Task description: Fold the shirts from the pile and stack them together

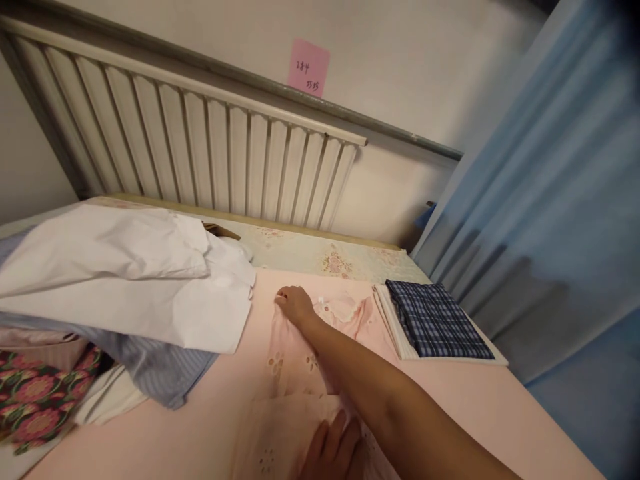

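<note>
A pale pink garment [293, 373] with cut-out flower embroidery, a light scalloped neckline and a small bow lies before me. My right hand [296, 307] reaches across from the lower right. Its fingers are closed on the garment's far left corner, by the shoulder. At the bottom edge, partly under my right forearm, my left hand [336, 448] rests on the lower part of the cloth with its fingers stretched out. The palm and wrist of that hand are out of the picture. My forearm hides some of the garment's right side.
White cloth [115, 267], striped blue cloth [155, 367] and floral fabric [40, 400] are heaped at left. A folded navy plaid cloth [440, 320] lies on folded white fabric [395, 333] at right. Behind the bed [530, 420] stands a radiator [220, 153]; a blue curtain [540, 200] hangs right.
</note>
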The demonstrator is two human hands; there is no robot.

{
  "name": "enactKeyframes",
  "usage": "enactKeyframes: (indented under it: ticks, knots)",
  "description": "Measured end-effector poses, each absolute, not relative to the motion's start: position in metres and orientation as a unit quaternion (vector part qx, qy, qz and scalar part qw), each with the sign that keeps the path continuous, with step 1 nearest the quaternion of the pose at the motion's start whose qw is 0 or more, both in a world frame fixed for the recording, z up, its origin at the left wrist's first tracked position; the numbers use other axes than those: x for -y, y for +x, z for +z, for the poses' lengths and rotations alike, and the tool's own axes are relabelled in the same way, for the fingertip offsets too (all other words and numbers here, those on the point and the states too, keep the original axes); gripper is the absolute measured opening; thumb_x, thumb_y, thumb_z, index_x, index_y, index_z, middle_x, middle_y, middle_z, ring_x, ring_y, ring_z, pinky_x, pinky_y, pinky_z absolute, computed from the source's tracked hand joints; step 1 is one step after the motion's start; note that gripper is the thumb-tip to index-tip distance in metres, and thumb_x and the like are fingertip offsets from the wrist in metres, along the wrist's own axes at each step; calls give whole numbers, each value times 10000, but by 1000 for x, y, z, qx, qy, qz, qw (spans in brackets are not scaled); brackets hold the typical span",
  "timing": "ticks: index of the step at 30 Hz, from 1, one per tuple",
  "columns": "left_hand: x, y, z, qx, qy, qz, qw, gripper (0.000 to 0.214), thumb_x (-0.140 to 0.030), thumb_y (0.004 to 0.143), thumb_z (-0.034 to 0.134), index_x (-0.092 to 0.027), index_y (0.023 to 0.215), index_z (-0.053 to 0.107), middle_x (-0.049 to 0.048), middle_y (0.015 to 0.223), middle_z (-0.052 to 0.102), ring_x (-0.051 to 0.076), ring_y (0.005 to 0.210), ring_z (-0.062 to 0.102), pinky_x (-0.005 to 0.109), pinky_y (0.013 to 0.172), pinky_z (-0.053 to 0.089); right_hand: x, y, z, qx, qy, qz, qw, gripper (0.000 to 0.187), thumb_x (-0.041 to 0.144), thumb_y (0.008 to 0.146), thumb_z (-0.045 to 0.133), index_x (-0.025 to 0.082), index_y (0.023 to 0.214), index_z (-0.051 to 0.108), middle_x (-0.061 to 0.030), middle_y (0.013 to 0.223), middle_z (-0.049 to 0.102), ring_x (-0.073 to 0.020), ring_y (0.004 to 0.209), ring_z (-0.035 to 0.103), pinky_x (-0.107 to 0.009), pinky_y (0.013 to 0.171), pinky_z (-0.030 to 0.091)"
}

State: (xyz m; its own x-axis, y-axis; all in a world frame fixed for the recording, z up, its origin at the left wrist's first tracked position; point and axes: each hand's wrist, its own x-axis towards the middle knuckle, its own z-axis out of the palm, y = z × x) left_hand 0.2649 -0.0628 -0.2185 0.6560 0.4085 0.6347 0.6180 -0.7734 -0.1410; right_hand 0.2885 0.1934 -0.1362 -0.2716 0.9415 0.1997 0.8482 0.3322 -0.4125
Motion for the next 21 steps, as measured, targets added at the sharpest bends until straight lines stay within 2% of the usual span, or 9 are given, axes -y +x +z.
enactKeyframes:
  ticks: [4, 8, 11, 14, 18, 21]
  knots:
    - [60, 261, -208, 279, -871, -340, 219, 281, -416, 921, 451, -260, 1089, 615, -42, 1179, 670, 170, 1084, 587, 307, 1007, 347, -184, 314, -125, 781, -570, 99, 235, 261, 259, 850, 563, 253, 1090, 665, 3, 1038, 697, -138, 980, 569, -222, 860, 375]
    - [61, 265, -207, 287, -854, -370, 225, 349, -497, 925, 408, -252, 1036, 631, -35, 1127, 689, 178, 1074, 586, 329, 1028, 308, -173, 384, -106, 735, -626, 64, 252, 259, 191, 845, 522, 241, 1050, 672, 4, 1096, 685, -122, 1020, 572, -198, 884, 367]
    - [62, 267, -212, 293, -864, -352, 210, 407, -552, 904, 409, -244, 1050, 631, -16, 1153, 676, 195, 1100, 565, 342, 983, 346, -165, 448, -94, 658, -709, 25, 252, 245, 205, 861, 479, 188, 1018, 667, -61, 1041, 689, -160, 974, 595, -231, 830, 390]
    - [62, 268, -217, 290, -867, -349, 207, 413, -555, 899, 412, -247, 1068, 630, -5, 1170, 664, 197, 1119, 544, 341, 979, 342, -159, 495, -92, 575, -782, 0, 239, 262, 294, 886, 469, 149, 984, 663, -117, 969, 689, -193, 909, 617, -256, 756, 396]
    - [60, 268, -215, 289, -854, -376, 214, 396, -545, 911, 400, -254, 1031, 640, -24, 1134, 675, 186, 1116, 534, 329, 1015, 285, -158, 517, -104, 537, -818, 22, 206, 347, 462, 852, 523, 156, 815, 682, -116, 822, 698, -207, 800, 637, -260, 670, 391]
    - [60, 268, -210, 290, -852, -379, 215, 407, -572, 900, 409, -257, 1009, 644, -35, 1117, 684, 191, 1099, 545, 331, 1004, 288, -161, 515, -115, 540, -819, 40, 193, 298, 441, 808, 582, 169, 742, 684, -102, 779, 698, -200, 765, 640, -251, 631, 378]
